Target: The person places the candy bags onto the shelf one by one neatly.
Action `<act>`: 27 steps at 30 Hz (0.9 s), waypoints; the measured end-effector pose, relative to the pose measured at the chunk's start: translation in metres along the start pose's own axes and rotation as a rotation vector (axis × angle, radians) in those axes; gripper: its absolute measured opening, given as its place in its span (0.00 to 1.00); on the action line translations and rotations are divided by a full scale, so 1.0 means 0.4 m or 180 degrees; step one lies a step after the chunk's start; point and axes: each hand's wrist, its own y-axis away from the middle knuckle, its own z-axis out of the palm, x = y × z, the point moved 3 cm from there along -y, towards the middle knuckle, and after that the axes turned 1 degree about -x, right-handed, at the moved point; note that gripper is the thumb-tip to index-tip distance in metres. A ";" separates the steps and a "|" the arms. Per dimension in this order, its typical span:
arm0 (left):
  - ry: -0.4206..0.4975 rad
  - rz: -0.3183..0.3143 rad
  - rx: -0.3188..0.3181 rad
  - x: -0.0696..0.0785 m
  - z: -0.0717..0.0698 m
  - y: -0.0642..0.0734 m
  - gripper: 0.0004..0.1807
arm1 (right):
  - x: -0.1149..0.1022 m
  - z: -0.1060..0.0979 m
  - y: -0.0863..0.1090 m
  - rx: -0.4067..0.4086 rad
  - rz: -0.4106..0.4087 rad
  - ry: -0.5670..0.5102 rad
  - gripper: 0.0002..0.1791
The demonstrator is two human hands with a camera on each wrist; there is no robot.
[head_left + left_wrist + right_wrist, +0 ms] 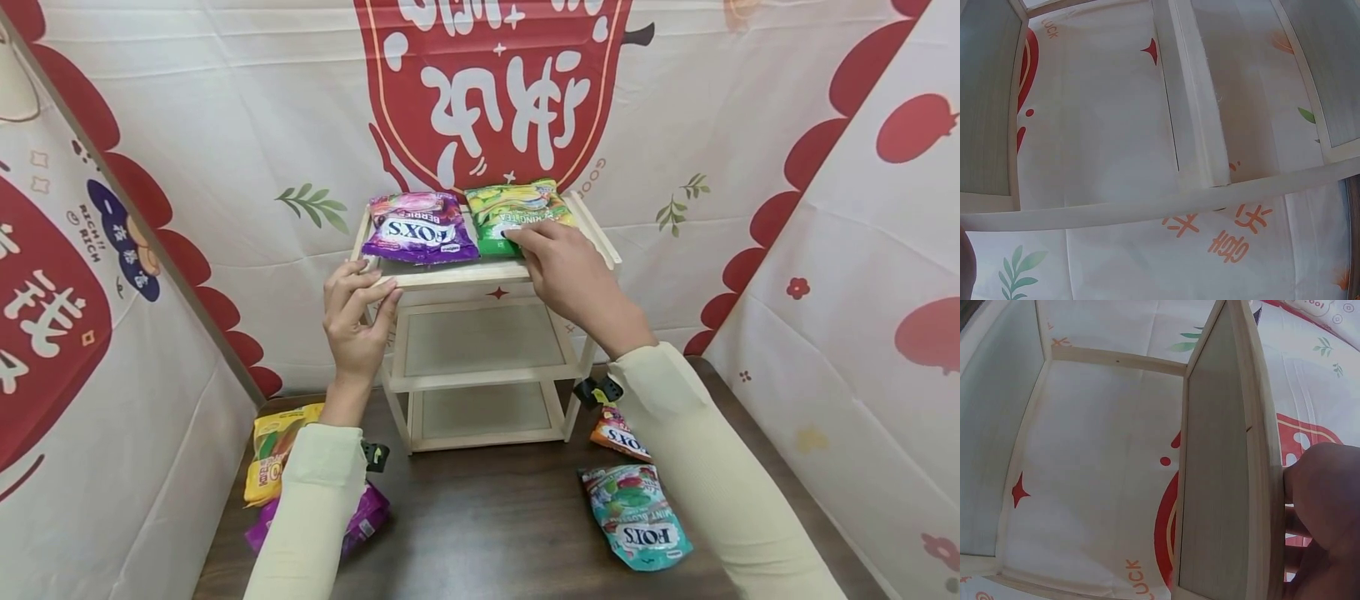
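A person's left hand (356, 321), left of centre, grips the near left corner of a pale wooden rack (465, 273), its bent fingers at the top rail and its thumb below them. The right hand (570, 271), right of centre, reaches onto the rack's top shelf with its fingers bent down onto a green bag (510, 208); whether they pinch the bag or only press it cannot be told. Lettering on the bag ends in "RING TEA", upside down in this view. Beside it, to the left, a purple bag (420, 229) reads "FOX'S" and "BERRIES", also inverted. Both bags are plump and glossy and lie flat in the upper centre of the frame; the green one has yellow artwork, the purple one pink. At lower right, a teal bag (633, 496) shows "FOX'S" and "MINT", and an orange bag (615, 429), partly hidden by the sleeve, shows "FOX'S". A yellow bag (262, 450) lies at lower left. "RICH" is printed on the left wall (180, 467).
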 end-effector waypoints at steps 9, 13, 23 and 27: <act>-0.0010 0.0009 0.0085 -0.001 0.003 0.004 0.12 | 0.002 -0.005 0.011 0.0132 -0.0105 -0.0063 0.20; 0.0008 0.0018 0.0072 0.002 0.003 0.001 0.12 | 0.006 -0.007 0.019 0.0228 -0.0164 -0.0059 0.19; 0.0015 0.0026 0.0100 0.073 0.002 -0.030 0.12 | -0.001 -0.023 0.042 0.0367 -0.0272 -0.0025 0.21; 0.0025 0.0005 0.0099 0.070 0.004 -0.029 0.12 | 0.001 -0.037 0.058 0.0529 -0.0226 -0.0064 0.21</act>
